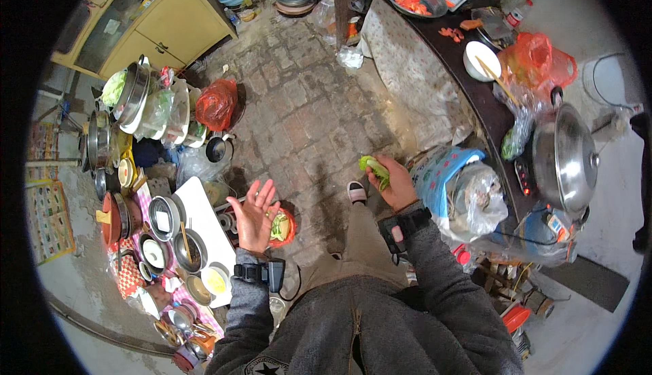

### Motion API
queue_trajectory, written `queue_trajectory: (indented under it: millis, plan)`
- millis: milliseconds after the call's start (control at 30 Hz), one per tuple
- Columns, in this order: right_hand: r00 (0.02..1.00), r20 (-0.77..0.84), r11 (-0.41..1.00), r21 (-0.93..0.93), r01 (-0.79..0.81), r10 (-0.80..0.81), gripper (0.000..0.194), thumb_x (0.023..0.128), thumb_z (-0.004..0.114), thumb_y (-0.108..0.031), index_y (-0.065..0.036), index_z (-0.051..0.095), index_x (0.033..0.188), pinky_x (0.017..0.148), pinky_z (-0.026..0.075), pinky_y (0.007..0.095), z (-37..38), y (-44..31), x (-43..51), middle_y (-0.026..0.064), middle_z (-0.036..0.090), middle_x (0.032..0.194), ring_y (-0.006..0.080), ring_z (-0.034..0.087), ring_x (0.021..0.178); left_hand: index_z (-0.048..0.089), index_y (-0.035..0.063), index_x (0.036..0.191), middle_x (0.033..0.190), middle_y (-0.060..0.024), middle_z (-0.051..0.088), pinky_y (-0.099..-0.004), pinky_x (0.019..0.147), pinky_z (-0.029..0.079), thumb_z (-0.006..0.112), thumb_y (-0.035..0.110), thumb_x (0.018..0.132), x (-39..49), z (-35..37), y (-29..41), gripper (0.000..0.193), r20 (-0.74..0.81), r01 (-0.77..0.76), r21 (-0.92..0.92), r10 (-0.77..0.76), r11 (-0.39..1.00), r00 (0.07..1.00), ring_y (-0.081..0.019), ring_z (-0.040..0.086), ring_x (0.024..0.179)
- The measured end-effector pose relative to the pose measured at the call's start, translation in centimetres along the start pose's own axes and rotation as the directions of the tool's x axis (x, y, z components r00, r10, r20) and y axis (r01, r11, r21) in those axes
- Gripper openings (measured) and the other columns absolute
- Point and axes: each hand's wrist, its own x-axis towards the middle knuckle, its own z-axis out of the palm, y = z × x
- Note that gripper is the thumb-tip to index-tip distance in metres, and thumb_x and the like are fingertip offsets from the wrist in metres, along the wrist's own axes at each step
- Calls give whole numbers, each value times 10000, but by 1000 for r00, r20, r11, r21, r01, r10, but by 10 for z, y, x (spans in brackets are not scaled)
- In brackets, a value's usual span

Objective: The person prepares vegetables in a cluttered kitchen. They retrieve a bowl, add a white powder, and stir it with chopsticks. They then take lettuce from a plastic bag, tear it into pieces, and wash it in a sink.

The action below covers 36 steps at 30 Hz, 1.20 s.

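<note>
My right hand [393, 181] is closed around a piece of leafy green vegetable [376, 167], whose pale stem and green leaf stick out past the thumb. My left hand [254, 216] is raised palm up with its fingers spread and nothing in it. Just beside and below the left fingers is a red plastic bag [290, 228] with cut green vegetable [279, 226] showing in its mouth; the hand hides part of it. Both wrists wear dark straps with small devices.
A white board [196, 197] and bowls, pans and a yellow-filled bowl [214, 280] stand at left. A rack [175, 115] holds more vegetables. At right, a dark counter [448, 64] bears a steel bowl [433, 3] of tomatoes and a lidded pot [573, 156]; a blue-lined bin [438, 174] stands beside it.
</note>
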Motion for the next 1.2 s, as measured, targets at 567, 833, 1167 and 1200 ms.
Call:
queue_trajectory:
  millis: [567, 833, 1167, 1200]
  plan:
    - [996, 26, 939, -337, -72, 86, 204, 906, 531, -148, 18, 546, 1024, 668, 548, 316, 153, -53, 179, 130, 602, 956, 222, 620, 808, 450, 55, 1176, 1283, -107, 498, -438, 923, 410, 350, 589, 898, 84, -95, 93, 610, -650, -397, -441, 19, 805, 760, -229, 488, 1146]
    - [956, 17, 771, -596, -225, 291, 177, 896, 551, -146, -5, 563, 1002, 671, 548, 329, 238, 45, 209, 118, 611, 944, 228, 629, 804, 432, 58, 1209, 1281, -115, 496, -409, 901, 416, 400, 544, 902, 85, -195, 139, 576, -745, -529, -425, 48, 735, 665, -221, 481, 1158]
    - [825, 180, 538, -826, -169, 536, 200, 857, 598, -128, 33, 595, 975, 657, 550, 313, 225, 161, 175, 98, 620, 900, 177, 630, 760, 462, 88, 1225, 1318, -89, 468, -400, 930, 383, 385, 558, 903, -68, -194, 68, 575, -874, -718, -298, 124, 629, 471, -196, 455, 1172]
    - [808, 176, 516, -839, -176, 562, 201, 853, 604, -131, 33, 598, 968, 654, 551, 314, 218, 177, 169, 95, 619, 892, 173, 628, 758, 465, 90, 1234, 1330, -90, 456, -398, 929, 385, 389, 563, 900, -90, -188, 55, 584, -890, -714, -279, 106, 641, 444, -194, 445, 1183]
